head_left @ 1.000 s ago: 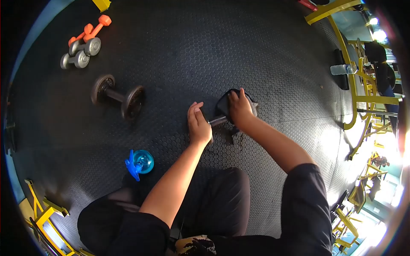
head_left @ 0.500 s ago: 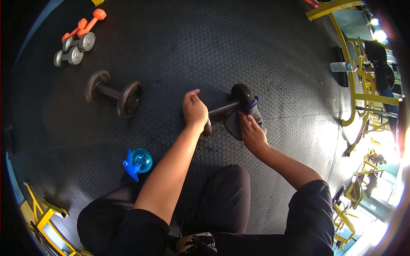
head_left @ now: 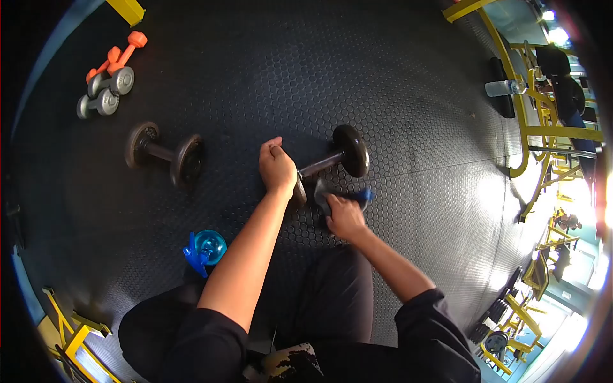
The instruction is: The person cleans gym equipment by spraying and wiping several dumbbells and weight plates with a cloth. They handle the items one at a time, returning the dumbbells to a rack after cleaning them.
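Note:
A dark dumbbell [head_left: 321, 164] with round ends lies aslant on the floor in front of me. My left hand [head_left: 278, 169] is curled against its left end and covers much of that plate. Just below the handle, my right hand [head_left: 346, 218] grips a dark grey cloth [head_left: 322, 196] with a blue edge, apart from the dumbbell's right end. That cloth is somewhat blurred. A second brown dumbbell [head_left: 161, 152] rests to the left. Nearer my left forearm stands a blue spray bottle [head_left: 209, 247].
Several small orange dumbbells [head_left: 133, 50] and grey dumbbells [head_left: 116, 82] lie at the upper left on the black rubber floor [head_left: 408, 83]. Yellow gym frames [head_left: 529, 143] line the right side, with a clear water bottle [head_left: 504, 88]. A person [head_left: 562, 83] is behind them.
My right hand has drawn the cloth off the dumbbell's right end, toward me and to the left. My left hand stays at the left end. The view has shifted slightly.

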A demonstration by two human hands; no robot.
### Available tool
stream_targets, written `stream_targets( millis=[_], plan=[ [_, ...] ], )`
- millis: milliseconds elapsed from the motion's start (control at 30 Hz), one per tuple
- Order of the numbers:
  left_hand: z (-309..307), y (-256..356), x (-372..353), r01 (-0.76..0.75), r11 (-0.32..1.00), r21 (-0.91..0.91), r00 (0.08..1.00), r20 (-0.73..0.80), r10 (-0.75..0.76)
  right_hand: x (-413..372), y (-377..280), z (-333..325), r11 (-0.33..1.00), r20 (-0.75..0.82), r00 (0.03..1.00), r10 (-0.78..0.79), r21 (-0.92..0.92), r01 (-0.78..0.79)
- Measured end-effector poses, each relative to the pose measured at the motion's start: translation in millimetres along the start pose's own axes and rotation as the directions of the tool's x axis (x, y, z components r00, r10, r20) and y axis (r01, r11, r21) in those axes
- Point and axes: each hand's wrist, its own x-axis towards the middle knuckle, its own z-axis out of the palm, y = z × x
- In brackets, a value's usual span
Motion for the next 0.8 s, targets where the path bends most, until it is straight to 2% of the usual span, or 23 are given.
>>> stream_targets(
  millis=[33, 67, 133, 167, 200, 233, 300, 333, 367, 400, 433, 500, 533, 567, 600, 667, 700, 767, 800],
  plan=[
    [-1, -4, -1, -0.017, 1.0, 0.007, 1.0, -0.007, 0.017, -10, -9, 3, 0.943, 0.081, 0.99, 0.117, 0.305, -0.136],
    [-2, -8, -4, -0.057, 0.998, 0.015, 0.998, -0.015, 0.057, -18, -22, 9, 0.939, 0.066, 0.991, 0.115, 0.318, -0.13],
    [2, -14, -6, -0.15, 0.988, 0.028, 0.988, -0.032, 0.151, -21, -46, 19, 0.694, 0.09, 0.928, 0.362, 0.638, -0.333],
    [3, -19, -9, -0.226, 0.973, 0.058, 0.972, -0.048, 0.228, -25, -49, 48, 0.7, -0.062, 0.921, 0.385, 0.67, -0.248],
    [2, -30, -6, -0.31, 0.943, 0.121, 0.95, -0.003, 0.313, -30, -58, 40, 0.701, 0.008, 0.943, 0.334, 0.667, -0.254],
    [-1, -29, -12, -0.33, 0.923, 0.196, 0.944, 0.04, 0.329, -37, -73, 21, 0.68, 0.079, 0.957, 0.279, 0.688, -0.255],
    [-14, -22, -23, -0.403, 0.862, 0.309, 0.914, 0.181, 0.363, -43, -91, 26, 0.728, 0.161, 0.947, 0.278, 0.608, -0.317],
    [-22, -16, -30, -0.434, 0.839, 0.328, 0.895, 0.263, 0.361, -49, -95, 44, 0.759, 0.034, 0.972, 0.231, 0.618, -0.202],
    [-30, -16, -29, -0.482, 0.812, 0.329, 0.854, 0.385, 0.351, -54, -101, 53, 0.807, -0.064, 0.968, 0.242, 0.568, -0.164],
    [-46, 16, -35, -0.467, 0.758, 0.455, 0.77, 0.631, 0.095, -65, -110, 52, 0.797, -0.15, 0.948, 0.281, 0.587, -0.143],
    [-62, 51, -55, -0.464, 0.764, 0.449, 0.718, 0.696, 0.027, -71, -118, 47, 0.785, -0.228, 0.921, 0.316, 0.608, -0.118],
    [-99, 121, -102, -0.546, 0.742, 0.389, 0.607, 0.794, 0.03, -88, -135, 24, 0.642, -0.014, 0.893, 0.45, 0.7, -0.313],
    [-120, 155, -125, -0.588, 0.734, 0.338, 0.544, 0.837, 0.05, -94, -138, 27, 0.621, -0.082, 0.864, 0.497, 0.729, -0.288],
    [-141, 182, -148, -0.622, 0.728, 0.288, 0.476, 0.877, 0.06, -100, -140, 25, 0.57, -0.079, 0.855, 0.512, 0.776, -0.27],
    [-163, 200, -171, -0.63, 0.72, 0.289, 0.474, 0.878, 0.063, -102, -135, 29, 0.542, -0.122, 0.842, 0.526, 0.811, -0.222],
    [-200, 220, -199, -0.66, 0.741, 0.125, 0.406, 0.889, 0.212, -97, -126, 37, 0.537, -0.23, 0.79, 0.569, 0.831, -0.144],
    [-211, 214, -201, -0.657, 0.743, 0.128, 0.402, 0.893, 0.202, -92, -122, 32, 0.561, -0.293, 0.751, 0.591, 0.819, -0.121],
    [-229, 195, -200, -0.665, 0.737, 0.12, 0.443, 0.858, 0.259, -89, -125, -8, 0.684, -0.414, 0.745, 0.524, 0.725, -0.079],
    [-233, 180, -199, -0.764, 0.56, 0.321, 0.516, 0.825, 0.23, -73, -114, -20, 0.818, -0.52, 0.739, 0.429, 0.57, -0.074]
  ],
)
